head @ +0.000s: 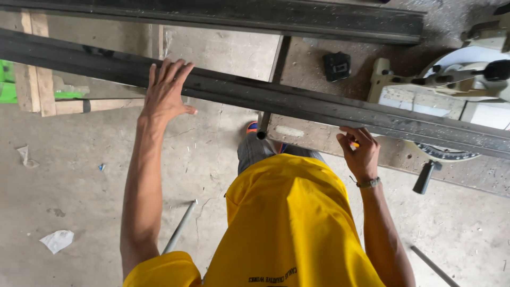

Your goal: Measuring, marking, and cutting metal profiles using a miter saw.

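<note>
dark metal bar (297, 103) ends cut off, saw (467, 74) cropped

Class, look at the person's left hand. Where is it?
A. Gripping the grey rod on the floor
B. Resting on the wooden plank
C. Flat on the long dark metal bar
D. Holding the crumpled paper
C: the left hand lies spread, palm down, on the long dark metal bar.

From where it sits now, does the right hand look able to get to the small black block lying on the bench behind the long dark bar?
Probably yes. The right hand is at the near edge of the long dark bar, and the black block lies just beyond it on the bench, with nothing above the bar blocking a reach over.
</note>
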